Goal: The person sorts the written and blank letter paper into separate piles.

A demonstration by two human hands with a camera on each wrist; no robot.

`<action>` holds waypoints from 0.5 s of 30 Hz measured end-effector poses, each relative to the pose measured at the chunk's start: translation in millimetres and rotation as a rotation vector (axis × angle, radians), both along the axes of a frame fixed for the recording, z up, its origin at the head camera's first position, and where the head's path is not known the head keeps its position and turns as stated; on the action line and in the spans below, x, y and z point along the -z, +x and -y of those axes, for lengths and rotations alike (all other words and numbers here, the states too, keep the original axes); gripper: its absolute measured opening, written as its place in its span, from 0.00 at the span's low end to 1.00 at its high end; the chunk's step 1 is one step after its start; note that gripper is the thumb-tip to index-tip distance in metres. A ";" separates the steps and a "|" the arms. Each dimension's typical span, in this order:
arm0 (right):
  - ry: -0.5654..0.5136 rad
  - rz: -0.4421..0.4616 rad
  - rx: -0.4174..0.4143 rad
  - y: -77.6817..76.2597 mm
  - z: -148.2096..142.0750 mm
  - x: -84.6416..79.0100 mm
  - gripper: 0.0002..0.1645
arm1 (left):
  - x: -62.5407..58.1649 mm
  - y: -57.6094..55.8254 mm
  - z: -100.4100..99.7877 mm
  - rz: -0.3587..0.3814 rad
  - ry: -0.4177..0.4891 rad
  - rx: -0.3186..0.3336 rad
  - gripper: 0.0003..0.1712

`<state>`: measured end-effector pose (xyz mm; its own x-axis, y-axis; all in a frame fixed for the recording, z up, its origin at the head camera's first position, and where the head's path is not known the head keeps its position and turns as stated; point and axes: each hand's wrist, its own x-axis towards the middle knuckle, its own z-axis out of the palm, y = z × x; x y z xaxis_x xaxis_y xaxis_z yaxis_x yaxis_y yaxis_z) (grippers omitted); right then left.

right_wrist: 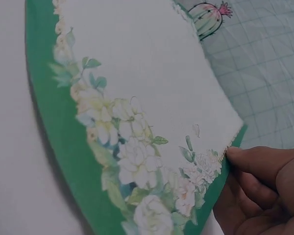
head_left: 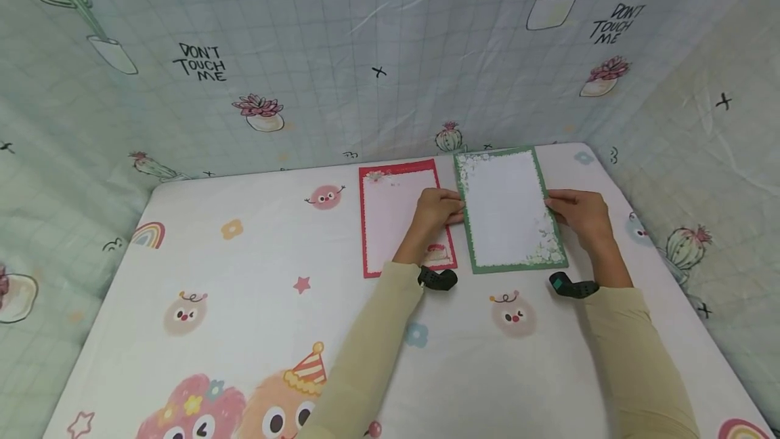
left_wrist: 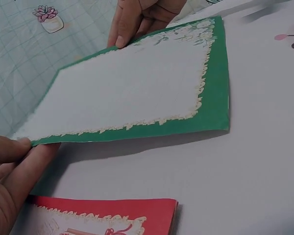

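Note:
A green-bordered sheet of paper (head_left: pixel 502 212) with white flowers in its corners is held up between both hands, slightly off the table in the left wrist view. My left hand (head_left: pixel 437 210) pinches its left edge between thumb and fingers. At the opposite edge, my right hand (head_left: pixel 581 214) pinches the sheet, thumb on top, as the right wrist view shows. Left of it lies a red-bordered sheet (head_left: pixel 390 222) with a flower at the top and a cake picture low on its right; my left hand and forearm cover part of it.
The white tablecloth (head_left: pixel 256 317) carries printed cartoon faces, stars and flowers. A grid-patterned curtain (head_left: pixel 317 39) with cactus prints rises behind the table's far edge and along both sides. Dark bands (head_left: pixel 439 279) sit on both wrists.

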<state>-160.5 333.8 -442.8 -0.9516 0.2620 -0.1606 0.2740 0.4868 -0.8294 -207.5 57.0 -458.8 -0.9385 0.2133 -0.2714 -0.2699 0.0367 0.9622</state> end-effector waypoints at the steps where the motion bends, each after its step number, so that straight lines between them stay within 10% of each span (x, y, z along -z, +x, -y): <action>1: 0.006 -0.004 0.006 0.1 -0.3 0.8 0.26 | -0.3 -0.1 -0.1 -0.004 -0.003 0.003 0.12; 15: 0.045 -0.048 0.025 -3.9 -3.3 8.4 0.24 | -1.5 -2.6 -6.7 -0.053 -0.062 -0.017 0.11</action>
<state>-164.5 337.0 -451.2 -0.9510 0.2919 -0.1021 0.2468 0.5176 -0.8193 -210.1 63.8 -457.3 -0.9553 0.1816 -0.2333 -0.2196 0.0922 0.9712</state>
